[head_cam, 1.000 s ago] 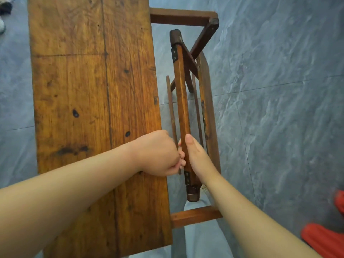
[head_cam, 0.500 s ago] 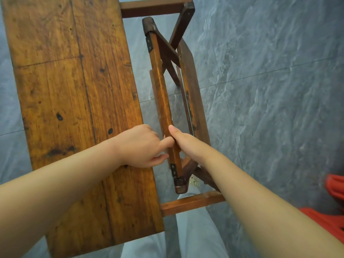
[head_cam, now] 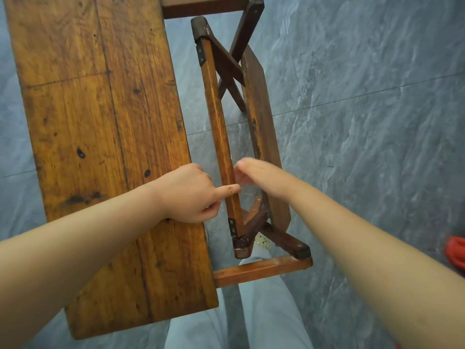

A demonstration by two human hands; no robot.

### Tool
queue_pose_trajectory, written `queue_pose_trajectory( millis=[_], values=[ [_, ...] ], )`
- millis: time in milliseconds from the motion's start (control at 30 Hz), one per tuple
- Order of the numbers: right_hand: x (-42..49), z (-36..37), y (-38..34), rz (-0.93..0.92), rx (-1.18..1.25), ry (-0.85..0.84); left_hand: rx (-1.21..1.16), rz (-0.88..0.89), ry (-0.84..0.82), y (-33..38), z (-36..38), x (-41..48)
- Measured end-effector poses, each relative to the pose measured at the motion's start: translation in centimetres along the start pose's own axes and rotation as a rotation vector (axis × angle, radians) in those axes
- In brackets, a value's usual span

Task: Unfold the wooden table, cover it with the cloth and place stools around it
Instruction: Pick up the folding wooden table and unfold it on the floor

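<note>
Opening right hand [head_cam: 261, 177] off rail [head_cam: 219, 137]; left hand [head_cam: 188, 192] stays.

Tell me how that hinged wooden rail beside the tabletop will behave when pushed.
The rail looks like stiff solid wood, so it probably won't flex. Metal hinge plates at its ends suggest it swings rather than slides. Joined to the crossed braces, it likely drags them along.

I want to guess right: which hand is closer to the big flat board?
Left. The left hand lies over the right edge of the board, thumb on the rail; the right hand is beyond that rail, off the board.
</note>
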State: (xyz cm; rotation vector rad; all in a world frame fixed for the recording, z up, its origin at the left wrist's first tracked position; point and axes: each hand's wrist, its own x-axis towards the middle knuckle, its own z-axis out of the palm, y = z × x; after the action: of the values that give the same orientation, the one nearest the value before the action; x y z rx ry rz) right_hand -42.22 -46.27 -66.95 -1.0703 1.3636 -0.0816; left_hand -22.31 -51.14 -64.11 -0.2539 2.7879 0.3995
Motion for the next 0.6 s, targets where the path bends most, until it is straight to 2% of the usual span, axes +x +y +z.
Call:
queue_pose_trajectory(
  millis=[67,100,167,267,400,600],
  values=[
    [0.4,-1.0,2.3,-0.18,-0.417,0.19,0.008,0.002,0.015,0.0,0.4,0.0],
    [0.6,-1.3,3.8,-0.276,-0.64,0.199,0.006,0.007,0.021,-0.1,0.4,0.0],
    [1.1,-1.2,6.3,-0.387,-0.994,0.079,-0.003,0.016,0.032,-0.2,0.5,0.0],
    [1.7,-0.5,7.9,-0.381,-1.384,-0.152,-0.009,0.019,0.042,-0.3,0.7,0.0],
    [2.2,0.2,9.0,-0.4,-1.67,-0.319,-0.021,0.036,0.046,-0.2,0.5,0.0],
    [2.1,0.0,8.5,-0.408,-1.731,-0.374,-0.05,0.009,0.04,0.0,0.3,0.1]
  ],
)
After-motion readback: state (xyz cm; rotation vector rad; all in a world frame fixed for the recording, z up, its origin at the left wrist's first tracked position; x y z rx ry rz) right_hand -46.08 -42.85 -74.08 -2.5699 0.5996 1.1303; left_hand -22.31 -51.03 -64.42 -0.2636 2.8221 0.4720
